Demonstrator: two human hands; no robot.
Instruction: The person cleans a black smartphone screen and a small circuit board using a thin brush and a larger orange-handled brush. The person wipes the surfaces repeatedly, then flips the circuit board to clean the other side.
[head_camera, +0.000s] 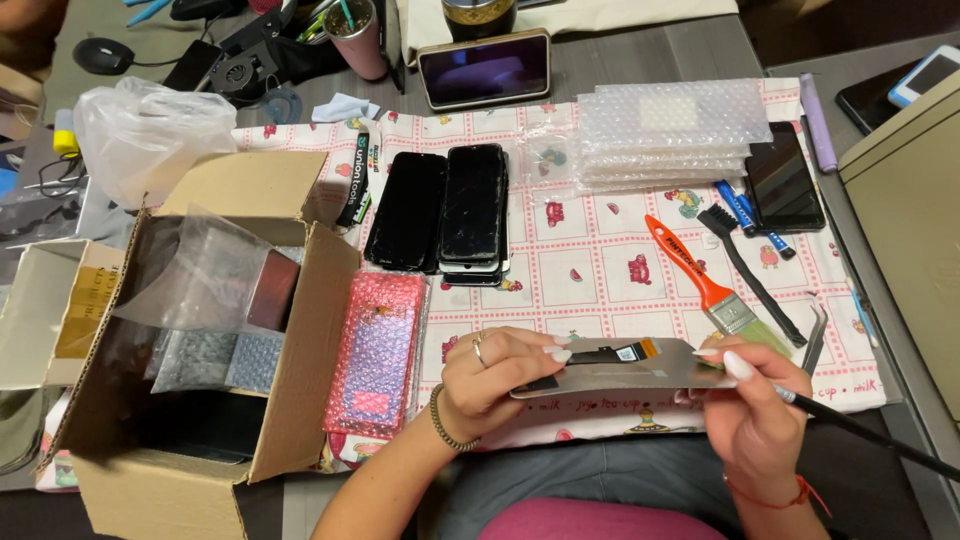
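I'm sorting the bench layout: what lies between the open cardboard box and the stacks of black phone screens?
In the head view, a pink bubble-wrap pouch lies between the cardboard box and the black screens, resting beside the box's flap on the patterned cloth.

I hold a flat, grey metallic phone screen panel (640, 372) roughly level above my lap at the near edge of the table, back side up, with a black flex ribbon ending in an orange strip along its upper edge. A thin black-handled tool (860, 430) slants from its right end toward lower right.
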